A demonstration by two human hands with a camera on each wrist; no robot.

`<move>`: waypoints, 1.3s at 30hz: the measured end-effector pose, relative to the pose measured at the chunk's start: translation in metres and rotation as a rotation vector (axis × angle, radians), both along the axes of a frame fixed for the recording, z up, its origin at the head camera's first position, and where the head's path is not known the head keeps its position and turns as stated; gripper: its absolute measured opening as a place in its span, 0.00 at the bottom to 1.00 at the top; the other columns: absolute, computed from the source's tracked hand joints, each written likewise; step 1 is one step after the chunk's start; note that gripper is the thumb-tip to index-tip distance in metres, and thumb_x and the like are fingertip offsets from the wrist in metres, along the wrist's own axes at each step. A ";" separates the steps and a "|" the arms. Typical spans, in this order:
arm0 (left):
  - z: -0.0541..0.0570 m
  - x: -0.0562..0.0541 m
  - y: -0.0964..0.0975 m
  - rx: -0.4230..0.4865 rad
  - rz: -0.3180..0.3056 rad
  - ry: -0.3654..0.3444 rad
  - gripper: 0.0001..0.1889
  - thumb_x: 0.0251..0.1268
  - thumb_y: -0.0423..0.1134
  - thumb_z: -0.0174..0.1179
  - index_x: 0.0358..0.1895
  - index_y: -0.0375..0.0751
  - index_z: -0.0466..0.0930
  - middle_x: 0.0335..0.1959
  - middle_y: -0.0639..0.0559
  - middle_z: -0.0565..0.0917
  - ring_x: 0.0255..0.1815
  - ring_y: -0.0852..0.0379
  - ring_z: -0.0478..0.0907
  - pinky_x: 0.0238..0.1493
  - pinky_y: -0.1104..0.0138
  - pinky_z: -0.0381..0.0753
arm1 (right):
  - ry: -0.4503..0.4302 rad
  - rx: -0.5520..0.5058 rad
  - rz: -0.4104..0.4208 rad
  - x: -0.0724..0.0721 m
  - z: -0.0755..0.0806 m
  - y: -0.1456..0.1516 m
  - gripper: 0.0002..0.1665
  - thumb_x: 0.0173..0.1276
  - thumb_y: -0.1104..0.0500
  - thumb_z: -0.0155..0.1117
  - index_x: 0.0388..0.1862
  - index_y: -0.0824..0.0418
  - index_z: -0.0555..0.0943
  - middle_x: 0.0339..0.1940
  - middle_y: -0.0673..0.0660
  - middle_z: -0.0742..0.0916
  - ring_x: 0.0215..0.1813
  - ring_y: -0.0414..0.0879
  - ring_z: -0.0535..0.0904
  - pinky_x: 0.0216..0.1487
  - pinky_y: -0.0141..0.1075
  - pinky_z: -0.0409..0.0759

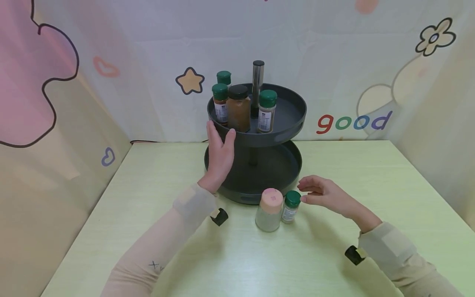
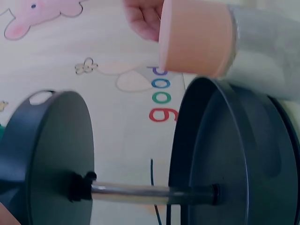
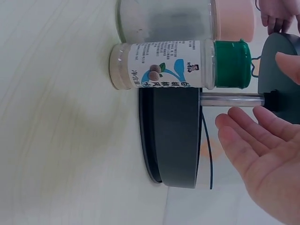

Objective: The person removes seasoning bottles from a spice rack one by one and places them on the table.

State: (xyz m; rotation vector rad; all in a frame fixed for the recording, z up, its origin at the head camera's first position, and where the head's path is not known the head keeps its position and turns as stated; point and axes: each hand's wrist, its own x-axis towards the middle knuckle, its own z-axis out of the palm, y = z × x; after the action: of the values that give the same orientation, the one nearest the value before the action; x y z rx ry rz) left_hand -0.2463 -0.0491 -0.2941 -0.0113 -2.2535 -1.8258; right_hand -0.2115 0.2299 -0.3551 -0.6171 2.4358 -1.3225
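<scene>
A dark two-tier turntable rack stands toward the back of the table, with an upper tray [image 1: 259, 140] and a lower tray [image 1: 259, 177] joined by a metal post [image 3: 234, 100]. My left hand [image 1: 219, 159] rests on the upper tray's left front wall, fingers straight up. In front of the lower tray, a glass jar with a pink lid [image 1: 269, 212] and a small green-capped spice bottle [image 1: 290, 208] stand side by side. My right hand [image 1: 328, 196] is just right of that bottle's cap, fingers loosely bent, holding nothing. The bottle's label [image 3: 166, 64] shows in the right wrist view.
On the upper tray stand a brown spice jar with a black lid [image 1: 239, 111], a green-capped bottle [image 1: 266, 113] at its right, and two more green-capped bottles [image 1: 220, 108] at its left. A printed cloth [image 1: 156, 82] hangs behind the table [image 1: 167, 165].
</scene>
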 end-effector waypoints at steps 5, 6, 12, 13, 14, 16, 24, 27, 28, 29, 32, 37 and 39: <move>-0.001 -0.012 -0.005 0.043 0.005 0.030 0.37 0.66 0.51 0.40 0.69 0.45 0.30 0.72 0.54 0.37 0.72 0.59 0.36 0.70 0.58 0.38 | 0.043 0.008 -0.031 0.000 0.009 0.000 0.26 0.62 0.57 0.56 0.55 0.69 0.65 0.53 0.66 0.75 0.56 0.62 0.71 0.50 0.37 0.77; -0.001 -0.014 -0.006 0.051 0.003 0.032 0.36 0.66 0.52 0.40 0.69 0.45 0.30 0.72 0.55 0.37 0.72 0.59 0.37 0.70 0.58 0.39 | 0.056 0.011 -0.039 0.000 0.011 -0.001 0.26 0.62 0.57 0.56 0.55 0.69 0.65 0.52 0.65 0.76 0.55 0.61 0.71 0.50 0.38 0.77; -0.001 -0.021 -0.009 0.033 0.014 -0.005 0.38 0.65 0.56 0.37 0.69 0.46 0.28 0.72 0.56 0.35 0.72 0.58 0.35 0.70 0.58 0.39 | 0.116 0.024 -0.090 -0.001 0.029 -0.003 0.24 0.63 0.56 0.55 0.54 0.67 0.67 0.51 0.64 0.77 0.53 0.55 0.74 0.49 0.35 0.77; -0.001 -0.022 -0.010 0.028 0.016 -0.006 0.38 0.65 0.57 0.37 0.69 0.46 0.28 0.72 0.56 0.35 0.72 0.59 0.35 0.70 0.58 0.39 | 0.124 0.022 -0.095 -0.001 0.032 -0.003 0.24 0.63 0.55 0.55 0.54 0.67 0.67 0.51 0.63 0.77 0.52 0.53 0.74 0.49 0.32 0.77; -0.001 -0.024 -0.010 0.027 0.018 -0.004 0.38 0.65 0.57 0.37 0.69 0.46 0.28 0.72 0.56 0.35 0.72 0.58 0.34 0.70 0.58 0.39 | 0.132 0.018 -0.099 -0.002 0.035 -0.004 0.24 0.63 0.55 0.55 0.54 0.67 0.67 0.51 0.63 0.77 0.51 0.49 0.75 0.48 0.30 0.76; -0.001 -0.026 -0.011 0.029 0.020 -0.003 0.39 0.64 0.58 0.37 0.69 0.48 0.28 0.72 0.57 0.35 0.72 0.59 0.35 0.70 0.58 0.40 | 0.150 0.010 -0.103 -0.002 0.041 -0.004 0.23 0.64 0.56 0.54 0.54 0.67 0.68 0.51 0.64 0.77 0.49 0.41 0.76 0.47 0.26 0.75; 0.000 -0.033 -0.011 0.037 0.031 -0.023 0.39 0.63 0.61 0.36 0.69 0.50 0.28 0.72 0.60 0.35 0.72 0.60 0.35 0.70 0.59 0.41 | 0.207 0.006 -0.108 -0.002 0.060 -0.008 0.22 0.64 0.57 0.54 0.54 0.67 0.68 0.50 0.64 0.78 0.45 0.30 0.74 0.45 0.22 0.74; 0.000 -0.034 -0.011 0.036 0.034 -0.031 0.39 0.63 0.61 0.36 0.69 0.51 0.27 0.72 0.61 0.34 0.72 0.60 0.35 0.70 0.60 0.41 | 0.223 -0.002 -0.107 -0.003 0.065 -0.011 0.21 0.64 0.57 0.54 0.53 0.66 0.69 0.50 0.63 0.78 0.45 0.30 0.74 0.45 0.22 0.74; 0.000 -0.034 -0.010 0.035 0.034 -0.031 0.39 0.63 0.61 0.36 0.69 0.51 0.27 0.72 0.61 0.34 0.72 0.60 0.35 0.70 0.60 0.41 | 0.230 -0.005 -0.107 -0.003 0.067 -0.012 0.21 0.64 0.57 0.54 0.53 0.67 0.69 0.50 0.62 0.78 0.45 0.30 0.74 0.45 0.22 0.74; 0.000 -0.034 -0.010 0.035 0.035 -0.030 0.39 0.63 0.61 0.36 0.69 0.51 0.27 0.72 0.61 0.34 0.72 0.60 0.35 0.70 0.60 0.41 | 0.236 -0.011 -0.106 -0.003 0.068 -0.013 0.21 0.64 0.58 0.54 0.53 0.67 0.69 0.49 0.63 0.78 0.44 0.30 0.74 0.45 0.22 0.74; -0.001 -0.034 -0.010 0.031 0.039 -0.026 0.39 0.63 0.60 0.36 0.69 0.51 0.27 0.71 0.61 0.35 0.72 0.60 0.35 0.70 0.60 0.41 | 0.254 -0.019 -0.104 -0.004 0.071 -0.015 0.21 0.64 0.58 0.54 0.53 0.67 0.69 0.49 0.63 0.78 0.44 0.30 0.74 0.45 0.21 0.74; -0.003 -0.033 -0.010 0.015 0.063 -0.029 0.40 0.62 0.61 0.37 0.69 0.51 0.28 0.71 0.61 0.34 0.72 0.60 0.34 0.70 0.60 0.40 | 0.270 -0.026 -0.102 -0.005 0.074 -0.017 0.20 0.63 0.59 0.54 0.53 0.67 0.69 0.48 0.62 0.78 0.44 0.31 0.74 0.45 0.21 0.74; -0.003 -0.033 -0.010 0.005 0.075 -0.031 0.40 0.62 0.62 0.37 0.69 0.51 0.27 0.71 0.60 0.33 0.72 0.60 0.33 0.70 0.60 0.39 | 0.278 -0.027 -0.103 -0.005 0.075 -0.017 0.20 0.63 0.59 0.55 0.53 0.67 0.69 0.48 0.62 0.78 0.44 0.31 0.75 0.44 0.21 0.74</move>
State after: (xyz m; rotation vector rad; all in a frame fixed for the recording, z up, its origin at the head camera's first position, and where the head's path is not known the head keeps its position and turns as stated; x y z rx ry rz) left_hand -0.2797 -0.0594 -0.2968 0.1010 -2.2385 -1.8047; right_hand -0.2166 0.2126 -0.2801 -0.7347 2.7068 -1.3935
